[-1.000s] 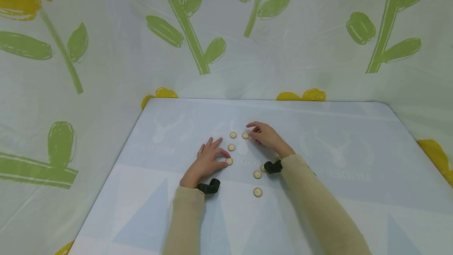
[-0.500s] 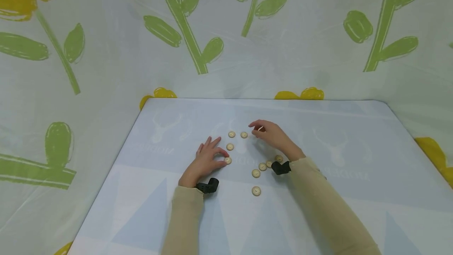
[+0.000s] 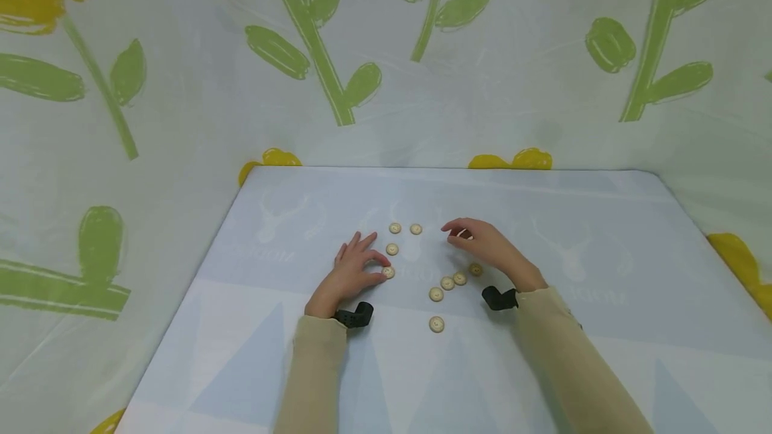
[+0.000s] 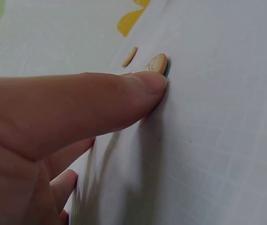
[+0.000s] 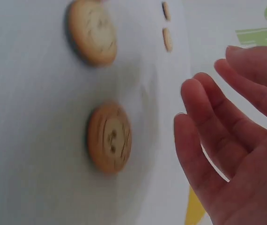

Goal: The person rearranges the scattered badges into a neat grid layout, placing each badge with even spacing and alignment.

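Fingers of left hand pinch button nearer left edge of desk, probably steadying it; right hand relaxed, empty.

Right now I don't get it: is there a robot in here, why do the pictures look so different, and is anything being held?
There's no robot, just a person's two bare hands. The wide picture comes from a camera on the person's head, looking forward and down. The two close-ups come from small black cameras, one worn at each wrist, so things there look big and tilted. Nine round buttons lie on a pale table. The left hand pinches one button between thumb and finger. The right hand is near some of the others and holds nothing.
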A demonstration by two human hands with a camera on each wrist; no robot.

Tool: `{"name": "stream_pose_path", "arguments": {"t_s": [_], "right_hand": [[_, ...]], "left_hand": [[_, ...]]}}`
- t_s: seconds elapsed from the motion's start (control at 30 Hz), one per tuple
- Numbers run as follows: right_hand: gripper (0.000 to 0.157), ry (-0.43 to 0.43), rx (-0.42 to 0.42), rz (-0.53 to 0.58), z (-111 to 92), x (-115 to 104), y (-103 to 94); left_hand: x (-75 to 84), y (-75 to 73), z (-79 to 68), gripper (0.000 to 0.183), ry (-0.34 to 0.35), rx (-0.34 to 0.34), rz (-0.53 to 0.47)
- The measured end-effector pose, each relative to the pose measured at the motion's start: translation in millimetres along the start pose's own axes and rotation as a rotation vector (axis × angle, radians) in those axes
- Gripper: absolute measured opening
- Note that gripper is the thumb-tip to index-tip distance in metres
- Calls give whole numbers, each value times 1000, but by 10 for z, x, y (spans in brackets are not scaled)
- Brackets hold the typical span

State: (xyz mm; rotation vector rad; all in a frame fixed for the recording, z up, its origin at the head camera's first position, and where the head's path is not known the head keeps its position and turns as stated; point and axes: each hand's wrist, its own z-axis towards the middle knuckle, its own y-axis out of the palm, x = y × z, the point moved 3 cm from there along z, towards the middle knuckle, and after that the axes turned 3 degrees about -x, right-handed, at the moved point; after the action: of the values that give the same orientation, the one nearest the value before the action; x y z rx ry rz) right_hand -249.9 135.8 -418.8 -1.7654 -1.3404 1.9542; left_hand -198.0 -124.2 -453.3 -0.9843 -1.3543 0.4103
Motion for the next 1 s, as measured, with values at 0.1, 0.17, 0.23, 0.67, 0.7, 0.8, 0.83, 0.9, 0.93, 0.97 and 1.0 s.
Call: {"name": "stream_pose_path", "arguments": {"t_s": [0.1, 0.17, 0.23, 0.67, 0.7, 0.8, 0.83, 0.9, 0.93, 0.97, 1.0], "right_hand": [[28, 23, -14, -17, -78, 78, 1], [28, 44, -27, -26, -127, 128, 13], [27, 71, -36, -36, -171, 169, 31], [22, 88, -20, -29, -343, 181, 6], [22, 84, -19, -27, -351, 184, 1], [21, 79, -13, -27, -364, 195, -7], [21, 79, -12, -30, -365, 201, -7], [20, 84, -13, -38, -366, 220, -2], [20, 90, -16, -39, -366, 229, 2], [20, 97, -20, -40, -367, 239, 6], [21, 108, -24, -43, -369, 252, 10]], "left_hand": [[1, 16, 2, 15, 1, -6, 5], [4, 20, -2, 15, -2, -9, 3], [1, 23, -7, 15, -6, -9, 6], [-12, 14, -1, 15, -1, 0, 0], [-13, 13, 0, 15, -1, 1, -1], [-19, 14, 4, 14, -3, 2, 2], [-20, 14, 6, 14, -4, 3, 4], [-20, 14, 10, 14, -3, 4, 6], [-22, 15, 11, 15, -4, 3, 7], [-24, 15, 12, 15, -7, 3, 6], [-26, 14, 11, 15, -9, 3, 5]]}}
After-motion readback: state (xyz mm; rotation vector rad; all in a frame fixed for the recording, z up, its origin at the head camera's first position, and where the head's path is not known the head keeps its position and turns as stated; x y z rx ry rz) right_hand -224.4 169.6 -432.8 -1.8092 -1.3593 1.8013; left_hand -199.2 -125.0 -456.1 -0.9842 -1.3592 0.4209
